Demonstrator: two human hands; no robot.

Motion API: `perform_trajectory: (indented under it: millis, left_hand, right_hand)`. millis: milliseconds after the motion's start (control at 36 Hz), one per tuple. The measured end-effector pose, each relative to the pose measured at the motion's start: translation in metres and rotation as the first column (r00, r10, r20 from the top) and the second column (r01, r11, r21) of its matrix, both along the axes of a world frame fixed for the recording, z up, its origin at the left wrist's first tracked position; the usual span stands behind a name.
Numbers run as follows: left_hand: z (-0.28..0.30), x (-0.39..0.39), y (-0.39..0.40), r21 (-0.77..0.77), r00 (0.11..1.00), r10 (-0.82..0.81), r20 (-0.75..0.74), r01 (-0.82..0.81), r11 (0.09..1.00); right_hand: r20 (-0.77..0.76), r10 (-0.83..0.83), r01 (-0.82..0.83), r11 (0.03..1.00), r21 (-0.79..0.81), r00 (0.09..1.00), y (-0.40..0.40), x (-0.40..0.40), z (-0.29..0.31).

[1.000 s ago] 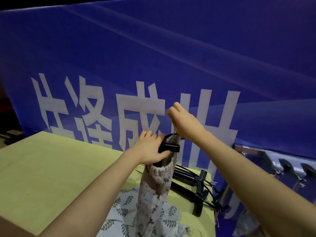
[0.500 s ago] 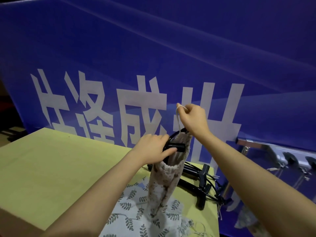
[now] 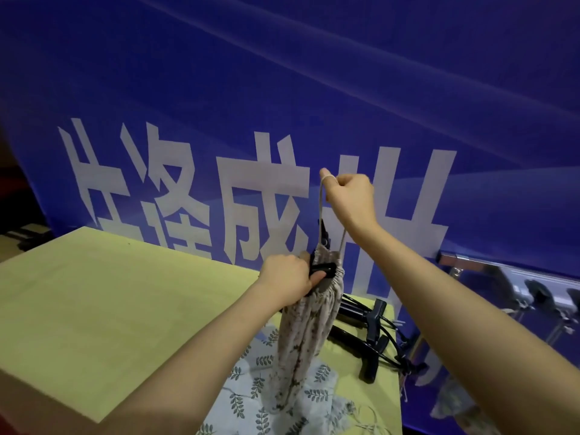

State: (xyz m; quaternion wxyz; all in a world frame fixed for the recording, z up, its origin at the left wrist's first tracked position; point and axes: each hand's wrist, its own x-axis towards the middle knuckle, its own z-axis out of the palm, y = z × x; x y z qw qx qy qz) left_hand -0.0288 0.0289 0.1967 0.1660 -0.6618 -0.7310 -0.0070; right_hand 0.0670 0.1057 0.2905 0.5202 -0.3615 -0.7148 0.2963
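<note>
Above the pale yellow-green tabletop (image 3: pixel 110 293), the long beige floral fabric pouch (image 3: pixel 301 340) stood upright (its foot on a leaf-printed pale cloth (image 3: pixel 260 400)). The left hand (image 3: pixel 287 279) gripped its gathered neck, while the right hand (image 3: pixel 353 199) pinched the thin beige drawstring cord (image 3: pixel 321 208) taut above it.

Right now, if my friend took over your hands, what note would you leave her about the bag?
Left hand: grips the floral pouch at its neck, thumb by a black clip.
Right hand: pinches the drawstring, pulled up taut.
Pouch is upright over the leaf-print cloth on the table; a black frame lies beside it.
Done: mouth gathered.
Left: probably finish cinching, set pouch down.
</note>
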Motion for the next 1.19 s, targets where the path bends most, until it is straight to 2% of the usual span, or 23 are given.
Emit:
perform_trajectory:
  millis: [111, 194, 278, 417, 528, 806, 917, 1028, 1111, 1194]
  left_hand:
    - [0.001, 0.004, -0.003, 0.059, 0.995, 0.055, 0.089, -0.061, 0.996]
    - [-0.002, 0.002, -0.005, 0.130, 0.985, -0.033, 0.171, 0.011, 0.991]
    - [-0.008, -0.004, -0.008, 0.133, 0.976, -0.158, 0.151, 0.138, 0.982]
    - [-0.017, -0.017, -0.018, 0.141, 0.974, -0.210, 0.088, 0.196, 0.970]
    - [-0.019, -0.022, -0.019, 0.182, 0.988, -0.144, 0.062, 0.131, 0.975]
    - [0.016, -0.010, -0.005, 0.205, 0.984, 0.155, 0.086, -0.170, 0.964]
    - [0.026, -0.015, -0.003, 0.251, 0.990, 0.120, 0.069, -0.133, 0.959]
    - [0.028, -0.018, -0.007, 0.299, 0.980, 0.137, 0.147, -0.176, 0.938]
    - [0.028, -0.012, -0.006, 0.253, 0.967, 0.192, 0.165, -0.230, 0.940]
    - [0.025, -0.005, 0.001, 0.141, 0.954, 0.262, 0.145, -0.282, 0.949]
  right_hand:
    - [0.048, 0.002, -0.002, 1.000, -0.006, 0.999, -0.001, 0.002, -0.004]
    - [0.061, -0.007, 0.006, 1.000, 0.010, 0.998, -0.001, 0.007, -0.004]
    - [0.068, -0.047, 0.047, 0.999, 0.003, 0.997, 0.003, 0.012, -0.008]
    - [0.120, -0.168, 0.169, 0.986, 0.005, 0.978, 0.013, 0.028, -0.022]
    - [0.181, -0.244, 0.248, 0.969, 0.003, 0.953, 0.016, 0.035, -0.034]
    - [0.048, -0.170, 0.173, 0.983, -0.068, 0.984, 0.010, 0.028, -0.017]
    - [-0.022, -0.217, 0.213, 0.970, -0.120, 0.976, 0.014, 0.036, -0.010]
    - [-0.032, -0.229, 0.220, 0.959, -0.181, 0.973, 0.020, 0.048, -0.011]
    - [-0.046, -0.175, 0.161, 0.962, -0.219, 0.984, 0.017, 0.047, -0.019]
    - [-0.064, -0.074, 0.058, 0.973, -0.221, 0.995, 0.005, 0.042, -0.021]
